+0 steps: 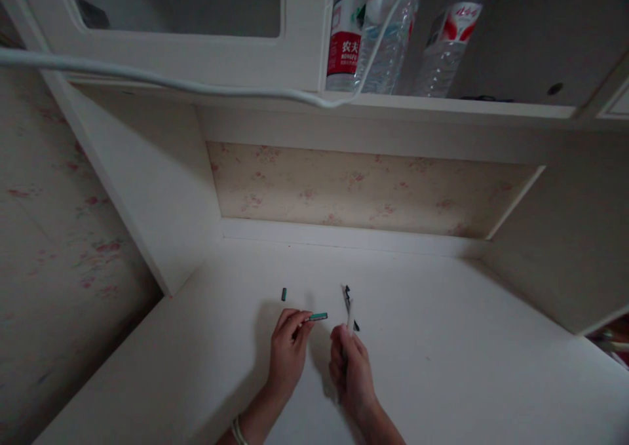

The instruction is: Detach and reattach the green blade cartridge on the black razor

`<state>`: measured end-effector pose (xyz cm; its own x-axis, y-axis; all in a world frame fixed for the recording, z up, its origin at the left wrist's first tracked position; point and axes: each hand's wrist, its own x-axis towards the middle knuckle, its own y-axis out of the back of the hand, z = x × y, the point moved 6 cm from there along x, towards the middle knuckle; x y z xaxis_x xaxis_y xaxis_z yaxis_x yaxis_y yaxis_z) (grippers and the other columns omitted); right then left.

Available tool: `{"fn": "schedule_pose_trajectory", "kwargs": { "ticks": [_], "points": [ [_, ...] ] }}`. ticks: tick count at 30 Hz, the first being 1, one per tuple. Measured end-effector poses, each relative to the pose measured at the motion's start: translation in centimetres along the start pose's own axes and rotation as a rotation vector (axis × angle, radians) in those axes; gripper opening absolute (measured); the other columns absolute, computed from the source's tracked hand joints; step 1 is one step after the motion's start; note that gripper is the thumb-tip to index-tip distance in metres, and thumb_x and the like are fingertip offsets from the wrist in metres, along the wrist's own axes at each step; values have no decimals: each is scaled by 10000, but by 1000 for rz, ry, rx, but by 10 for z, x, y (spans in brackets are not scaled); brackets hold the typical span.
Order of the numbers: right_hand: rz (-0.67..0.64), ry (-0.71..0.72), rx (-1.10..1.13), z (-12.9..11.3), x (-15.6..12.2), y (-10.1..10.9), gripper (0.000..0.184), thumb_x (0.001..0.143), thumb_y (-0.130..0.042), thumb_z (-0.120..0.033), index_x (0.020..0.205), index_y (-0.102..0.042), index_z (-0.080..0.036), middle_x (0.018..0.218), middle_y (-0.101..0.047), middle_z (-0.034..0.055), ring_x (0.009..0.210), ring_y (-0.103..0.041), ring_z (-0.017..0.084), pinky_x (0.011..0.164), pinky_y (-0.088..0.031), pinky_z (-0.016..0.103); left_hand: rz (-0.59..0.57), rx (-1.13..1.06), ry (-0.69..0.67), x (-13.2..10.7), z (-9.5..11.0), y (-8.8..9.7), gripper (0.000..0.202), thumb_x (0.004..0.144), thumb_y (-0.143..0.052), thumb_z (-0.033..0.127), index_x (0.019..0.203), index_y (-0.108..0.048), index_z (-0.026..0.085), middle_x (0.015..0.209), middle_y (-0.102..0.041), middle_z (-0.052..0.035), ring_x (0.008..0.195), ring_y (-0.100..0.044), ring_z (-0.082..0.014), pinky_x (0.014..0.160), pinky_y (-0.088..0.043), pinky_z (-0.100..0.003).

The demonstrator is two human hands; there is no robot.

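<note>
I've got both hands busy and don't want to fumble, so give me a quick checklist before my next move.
1. Left hand holding the green strip: ok, its far end sticks out past the fingers.
2. Right hand gripping the white stick: ok.
3. Strip and stick apart: ok, a gap shows between them.
4. Small green piece clear of both hands: ok, it lies on the desk beyond the left hand.
5. Dark item separate from the stick: cannot tell, they overlap in view.
</note>
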<state>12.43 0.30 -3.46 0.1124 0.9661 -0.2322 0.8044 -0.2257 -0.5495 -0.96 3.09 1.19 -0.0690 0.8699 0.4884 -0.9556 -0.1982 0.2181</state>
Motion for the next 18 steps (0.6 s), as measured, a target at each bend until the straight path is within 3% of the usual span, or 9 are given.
{"fn": "schedule_pose_trajectory", "kwargs": {
  "ticks": [4,6,18],
  "points": [
    [-16,88,-67,-10,4,5,527,680,-774,-463,1082,-573,-188,504,-294,-136,350,-166,16,305,-148,142,-51,-36,43,2,2,-2,195,875,-549,329,925,-680,194,873,-592,-45,766,-586,-159,648,-485,-253],
    [-44,105,-98,-11,4,5,558,715,-751,-453,1165,-552,-190,526,-298,-129,357,-173,18,310,-152,148,-88,-51,50,2,3,-5,209,874,-551,339,931,-685,190,864,-589,-47,749,-581,-158,631,-479,-251],
    [-9,153,-204,-12,5,5,513,718,-725,-500,1090,-586,-176,559,-288,-115,365,-191,25,324,-154,168,-128,-69,37,0,5,-9,214,879,-545,343,919,-689,190,847,-600,-50,733,-583,-156,626,-476,-248]
  ]
}}
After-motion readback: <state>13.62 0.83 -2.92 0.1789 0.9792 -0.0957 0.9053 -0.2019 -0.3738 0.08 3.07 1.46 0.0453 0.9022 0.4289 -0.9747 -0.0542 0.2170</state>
